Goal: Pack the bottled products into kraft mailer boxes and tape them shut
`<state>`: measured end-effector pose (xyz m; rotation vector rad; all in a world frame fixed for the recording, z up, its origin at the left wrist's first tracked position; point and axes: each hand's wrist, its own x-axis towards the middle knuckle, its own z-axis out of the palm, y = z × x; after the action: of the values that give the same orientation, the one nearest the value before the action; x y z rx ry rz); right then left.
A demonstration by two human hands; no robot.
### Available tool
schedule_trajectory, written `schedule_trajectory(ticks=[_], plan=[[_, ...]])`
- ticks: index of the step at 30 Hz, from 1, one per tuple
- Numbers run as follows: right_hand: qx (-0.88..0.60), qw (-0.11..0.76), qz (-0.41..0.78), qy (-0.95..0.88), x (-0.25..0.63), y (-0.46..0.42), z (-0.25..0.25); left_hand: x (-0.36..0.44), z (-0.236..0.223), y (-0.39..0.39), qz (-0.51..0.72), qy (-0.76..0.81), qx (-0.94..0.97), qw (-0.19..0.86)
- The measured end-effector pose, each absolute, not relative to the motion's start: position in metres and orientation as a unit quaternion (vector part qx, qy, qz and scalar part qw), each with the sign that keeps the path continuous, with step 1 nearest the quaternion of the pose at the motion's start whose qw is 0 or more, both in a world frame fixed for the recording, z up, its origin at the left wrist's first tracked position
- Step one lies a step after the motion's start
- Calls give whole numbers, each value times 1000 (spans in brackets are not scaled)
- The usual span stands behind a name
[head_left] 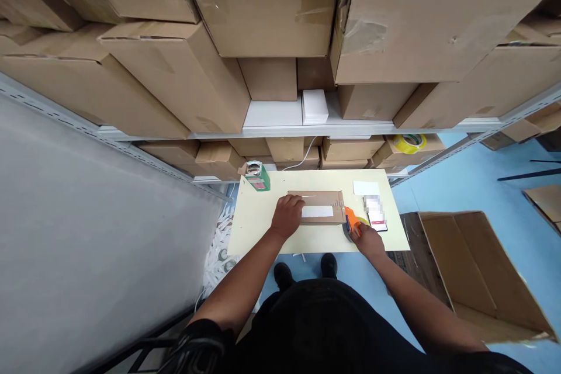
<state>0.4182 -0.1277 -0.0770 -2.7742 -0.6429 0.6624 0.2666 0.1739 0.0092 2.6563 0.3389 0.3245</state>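
Black clothing (324, 327) fills the near side, worn by someone leaning over a pale worktop (258, 228) at the foot of loaded shelving (272, 120). Flat on the middle of that worktop lies a small brown carton (322, 200) with a white label (316, 211) on its upper face. Over its left end rests the left hand (288, 214), fingers curled; whether that grip pinches the edge or merely presses, I can't tell from where I stand. On the other side, the right hand (369, 241) has its grip clamped round an orange tape dispenser (352, 218), whose front sits right by the carton's right end, touching or nearly so.

I'd judge the carton light and fairly stiff, though thin board would dent under a hard squeeze, and any taped patch could feel slick. Best hold: the two short ends, fingers spread, label left uncovered. The dispenser looks rigid and front-heavy, so its handle is the place to take it, away from the cutting edge.
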Motion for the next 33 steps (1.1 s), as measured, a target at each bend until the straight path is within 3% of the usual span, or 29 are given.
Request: schedule_trajectory(ticks=[4,13,16,21,25,29,33], plan=[[-952,30,163,-256,406,-114,-90,264,4,172,116,118,963,212],[-966,57,180,-174,396,-100,-94,260,2,167,109,138,961,215],[-969,119,181,-118,399,-115,-86,261,3,168,111,134,961,216],[-894,399,200,-33,416,-153,-49,261,-1,168,135,133,954,231],[-837,526,147,-45,435,-150,1,261,-5,169,153,135,948,245],[-790,551,241,-118,446,-103,50,261,-3,169,148,136,952,230],[-787,466,319,-249,446,-39,79,262,3,170,147,136,948,249]])
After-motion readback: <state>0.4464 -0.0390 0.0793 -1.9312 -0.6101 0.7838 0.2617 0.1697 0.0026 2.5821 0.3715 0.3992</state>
